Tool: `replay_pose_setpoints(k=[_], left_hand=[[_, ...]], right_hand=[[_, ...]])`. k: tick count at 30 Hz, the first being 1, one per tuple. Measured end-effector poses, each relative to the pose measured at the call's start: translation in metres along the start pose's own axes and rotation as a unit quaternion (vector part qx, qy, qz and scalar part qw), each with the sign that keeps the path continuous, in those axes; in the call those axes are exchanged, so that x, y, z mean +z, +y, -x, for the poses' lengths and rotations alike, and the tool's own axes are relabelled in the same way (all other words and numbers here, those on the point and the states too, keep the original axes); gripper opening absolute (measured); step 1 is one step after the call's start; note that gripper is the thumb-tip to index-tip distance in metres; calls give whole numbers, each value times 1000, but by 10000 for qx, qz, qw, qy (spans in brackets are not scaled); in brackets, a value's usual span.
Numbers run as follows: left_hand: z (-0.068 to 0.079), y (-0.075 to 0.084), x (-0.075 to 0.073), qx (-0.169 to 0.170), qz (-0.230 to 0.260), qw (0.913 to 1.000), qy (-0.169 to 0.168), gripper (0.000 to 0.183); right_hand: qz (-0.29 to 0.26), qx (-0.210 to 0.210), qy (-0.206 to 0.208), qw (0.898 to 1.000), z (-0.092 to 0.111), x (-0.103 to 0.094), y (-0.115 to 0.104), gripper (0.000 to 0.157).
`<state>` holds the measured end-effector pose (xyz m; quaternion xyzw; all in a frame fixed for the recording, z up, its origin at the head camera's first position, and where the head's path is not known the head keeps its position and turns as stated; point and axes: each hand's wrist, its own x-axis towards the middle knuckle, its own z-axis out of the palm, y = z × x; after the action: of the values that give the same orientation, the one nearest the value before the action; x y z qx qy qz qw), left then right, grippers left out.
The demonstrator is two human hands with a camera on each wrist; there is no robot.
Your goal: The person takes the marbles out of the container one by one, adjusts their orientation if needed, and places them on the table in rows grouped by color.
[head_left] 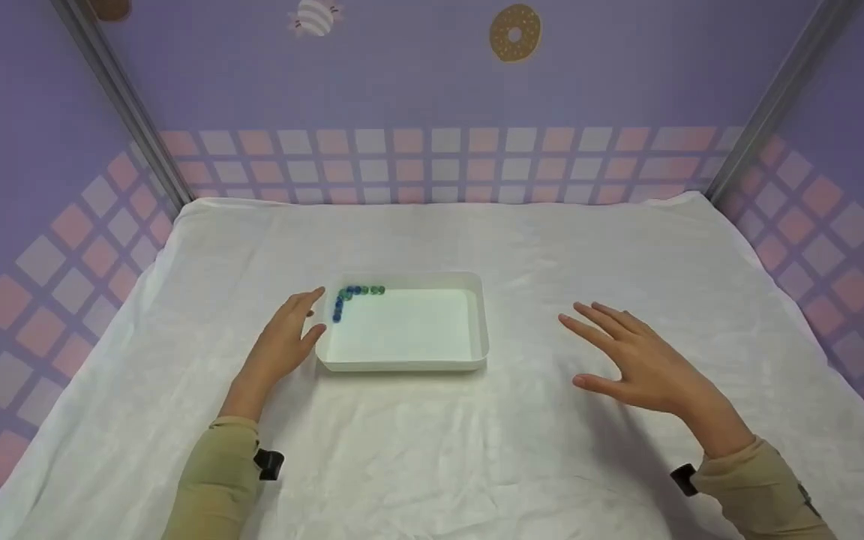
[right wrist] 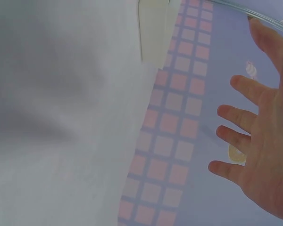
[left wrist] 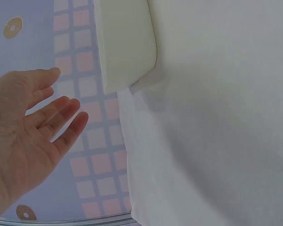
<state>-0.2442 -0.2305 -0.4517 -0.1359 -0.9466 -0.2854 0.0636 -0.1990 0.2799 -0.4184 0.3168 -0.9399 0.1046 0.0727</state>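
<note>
Item inspected: one white tray [head_left: 406, 330], rectangular and shallow, on the cloth-covered table [head_left: 417, 442], just left of centre and between the two hands. Small round blue and green beads [head_left: 347, 295], possibly glass marbles, lie in its far left corner, one row along the far wall and a shorter one down the left wall.

Left hand [head_left: 282, 337]: beside the tray's left wall, grip loosely open, thumb and fingers parted, nothing held. Contact with the rim cannot be confirmed; the left wrist view shows a gap between hand and tray. Right hand [head_left: 631, 356]: raised over the table, well apart to the right of the tray, grip wide open with fingers spread, nothing held.

Handling assessment (judgement): the beads look free to roll, so the tray is best taken by opposite walls with even pressure. The right hand has a gap to close first; one-sided pushing could slide the tray. Any tilt should be slow and slight, since a jerk could scatter the rows or send beads over the low rim.

Markings: no brand, label or writing legible on tray or beads. The wall panels [head_left: 402, 82] bear printed doughnuts, sweets and pink-and-white checks; no lettering found.
</note>
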Motion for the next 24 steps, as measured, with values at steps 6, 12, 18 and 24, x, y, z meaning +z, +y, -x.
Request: replay_pose_setpoints(k=[6, 12, 18, 24], left_hand=[[-1, -2, 11, -350, 228, 9991, -116, 63], [-1, -4, 16, -553, 562, 9969, -73, 64], [-2, -5, 21, -739, 859, 9935, -74, 64], [-4, -6, 28, -949, 1011, 9903, -24, 64]], right_hand=[[-27, -72, -11, 10000, -5, 1, -5, 81], [-50, -65, -34, 10000, -9, 0, -7, 80], [-23, -153, 36, 9999, -12, 1, -10, 81], [14, -244, 13, 9997, -18, -1, -11, 81]])
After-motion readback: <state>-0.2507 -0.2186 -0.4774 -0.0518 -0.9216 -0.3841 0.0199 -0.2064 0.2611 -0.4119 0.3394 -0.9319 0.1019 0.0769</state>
